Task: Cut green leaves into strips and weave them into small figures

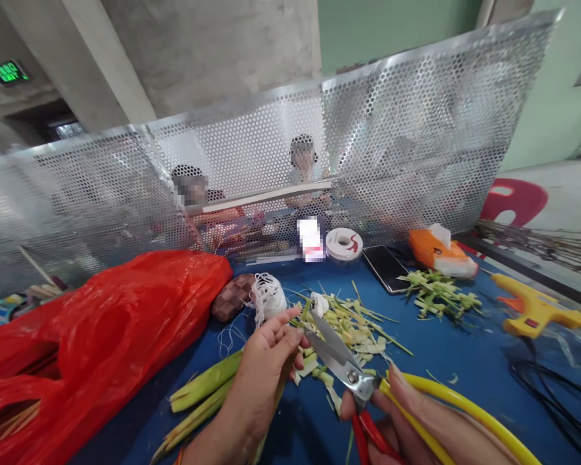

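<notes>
My right hand grips a pair of scissors with one yellow and one red handle; the blades are spread apart and point away to the left. Their tips lie right by the fingers of my left hand, which pinches a thin green plant strip. Much of that strip is hidden by the hand. Behind the blades spreads a heap of green and pale yellow plant cuttings. Thick green stalks lie left of my left hand, partly covered by the forearm.
A red plastic bag fills the left side. White string, a ribbon spool, a phone, an orange tissue pack, woven green pieces and a yellow glue gun surround the cuttings. A perforated metal screen stands behind; people sit beyond.
</notes>
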`<state>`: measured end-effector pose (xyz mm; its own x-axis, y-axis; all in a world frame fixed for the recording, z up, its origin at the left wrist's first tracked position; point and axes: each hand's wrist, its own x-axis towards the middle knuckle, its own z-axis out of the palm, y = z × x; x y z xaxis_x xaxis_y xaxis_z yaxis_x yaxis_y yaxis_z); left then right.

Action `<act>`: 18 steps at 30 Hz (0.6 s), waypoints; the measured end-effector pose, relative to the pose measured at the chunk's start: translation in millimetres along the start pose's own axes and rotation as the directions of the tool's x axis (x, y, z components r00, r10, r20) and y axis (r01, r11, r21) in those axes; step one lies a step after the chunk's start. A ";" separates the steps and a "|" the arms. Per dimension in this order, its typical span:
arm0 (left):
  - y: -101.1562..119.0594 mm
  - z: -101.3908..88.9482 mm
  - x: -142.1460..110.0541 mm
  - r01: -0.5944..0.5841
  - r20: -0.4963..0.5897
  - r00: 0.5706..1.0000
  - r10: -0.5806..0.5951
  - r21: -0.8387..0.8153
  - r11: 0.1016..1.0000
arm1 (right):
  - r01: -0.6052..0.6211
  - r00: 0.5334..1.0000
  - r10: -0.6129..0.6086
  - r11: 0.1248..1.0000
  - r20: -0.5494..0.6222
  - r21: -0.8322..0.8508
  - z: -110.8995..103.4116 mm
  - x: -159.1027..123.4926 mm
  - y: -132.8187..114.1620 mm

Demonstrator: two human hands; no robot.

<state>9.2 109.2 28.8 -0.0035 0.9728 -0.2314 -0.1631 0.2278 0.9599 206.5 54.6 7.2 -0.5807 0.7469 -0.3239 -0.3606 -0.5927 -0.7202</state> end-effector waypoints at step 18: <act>-1.8 -0.3 -0.2 -0.018 0.027 0.999 0.018 0.004 1.000 | -0.085 0.996 0.083 0.982 -0.015 -0.171 5.2 -4.9 -11.5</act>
<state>9.2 108.6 27.1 0.0202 0.9774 -0.2102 -0.1588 0.2108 0.9646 209.6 56.2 20.3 -0.5977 0.6994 -0.3919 -0.1797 -0.5933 -0.7847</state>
